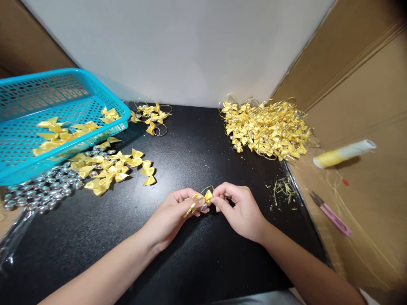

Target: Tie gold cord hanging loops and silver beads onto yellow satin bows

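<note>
A yellow ribbon bow (208, 196) with a gold cord loop and a silver bell-like bead (203, 207) is held between my two hands, above the black tabletop. My left hand (179, 205) is closed, its thumb and fingers pinching the bow's left side. With thumb and forefinger, my right hand (237, 205) pinches the bow's right edge. Part of the cord arches up behind the bow. Fingers cover much of the bow, so how the cord is fastened cannot be seen.
Loose bows (110, 171) and silver beads (44, 190) lie at left beside a blue basket (124, 120) containing more bows. Corded bows form a small group (152, 114) and a large heap (267, 127). Cord scraps (282, 190), pink-handled snips (333, 218) and a thread tube (345, 153) are at right.
</note>
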Available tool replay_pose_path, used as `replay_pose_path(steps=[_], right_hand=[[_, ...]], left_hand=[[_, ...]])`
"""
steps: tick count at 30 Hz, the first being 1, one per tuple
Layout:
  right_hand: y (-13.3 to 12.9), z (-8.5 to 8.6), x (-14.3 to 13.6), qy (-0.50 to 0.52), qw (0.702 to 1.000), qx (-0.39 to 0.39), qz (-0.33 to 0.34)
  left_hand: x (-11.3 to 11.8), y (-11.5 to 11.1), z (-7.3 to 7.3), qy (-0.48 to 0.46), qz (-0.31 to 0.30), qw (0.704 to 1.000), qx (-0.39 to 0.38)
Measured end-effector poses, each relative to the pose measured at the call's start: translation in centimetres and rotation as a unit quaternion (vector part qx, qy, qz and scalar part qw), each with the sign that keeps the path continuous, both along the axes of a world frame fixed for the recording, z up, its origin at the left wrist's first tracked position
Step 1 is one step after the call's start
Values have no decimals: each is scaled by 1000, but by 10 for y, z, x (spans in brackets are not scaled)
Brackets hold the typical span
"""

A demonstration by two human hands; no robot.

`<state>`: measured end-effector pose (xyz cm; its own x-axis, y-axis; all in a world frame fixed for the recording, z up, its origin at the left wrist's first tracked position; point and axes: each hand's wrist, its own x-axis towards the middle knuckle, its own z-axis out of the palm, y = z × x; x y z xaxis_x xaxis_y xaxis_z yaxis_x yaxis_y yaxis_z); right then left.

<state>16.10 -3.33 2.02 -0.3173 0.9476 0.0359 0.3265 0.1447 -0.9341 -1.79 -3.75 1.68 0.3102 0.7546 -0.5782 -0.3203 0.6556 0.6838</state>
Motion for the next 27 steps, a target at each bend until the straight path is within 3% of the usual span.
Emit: replay_pose_path(steps=[13, 27], right_hand=[[0, 7, -1, -51, 984, 167, -9], [-3, 7, -1, -80, 975, 207, -16]], left_hand=[[1, 1, -2, -9, 3, 1000, 5], [1, 0, 1, 4, 8, 1000, -2]])
